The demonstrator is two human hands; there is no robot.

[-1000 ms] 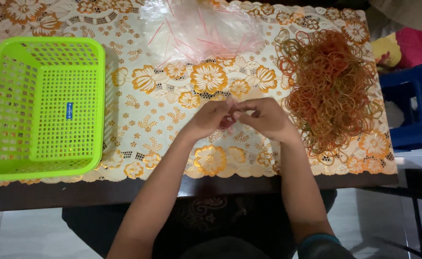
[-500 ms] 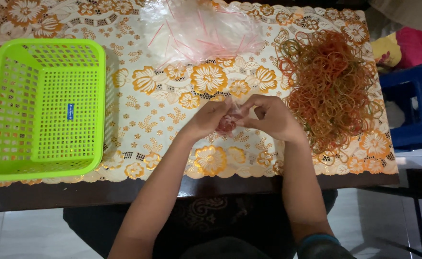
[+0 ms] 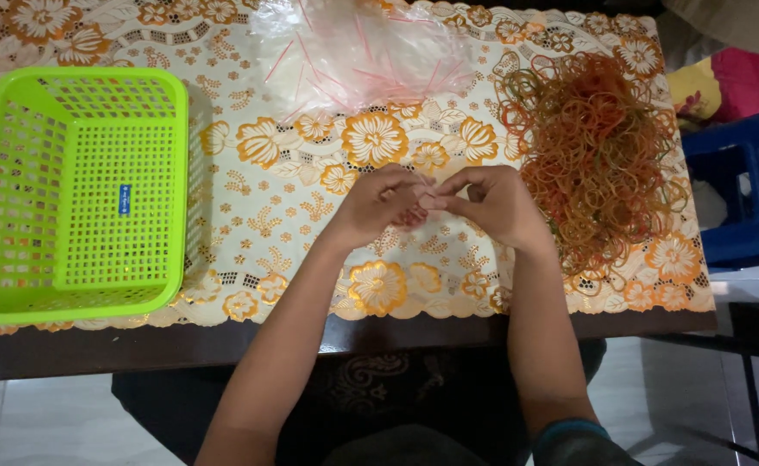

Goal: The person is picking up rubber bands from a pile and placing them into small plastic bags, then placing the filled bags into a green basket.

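Both hands meet over the table [image 3: 483, 324]: the left hand [image 3: 384, 205] and right hand [image 3: 493, 204] pinch something small and reddish between their fingertips, likely a few rubber bands, though the grip hides it. The rubber band pile [image 3: 599, 155] lies just right of the grip, plastic bags [image 3: 371, 52] beyond it, a green basket [image 3: 73, 194] well left. Judging by this, bundling is under way; the next move calls for fine fingertip work.

Item pinched between left hand [image 3: 385, 205] and right hand [image 3: 491, 203]: hidden by fingers, too small to identify; clear plastic bags [image 3: 371, 47] cut by far edge; blue stool [image 3: 742, 185] cut by right edge.
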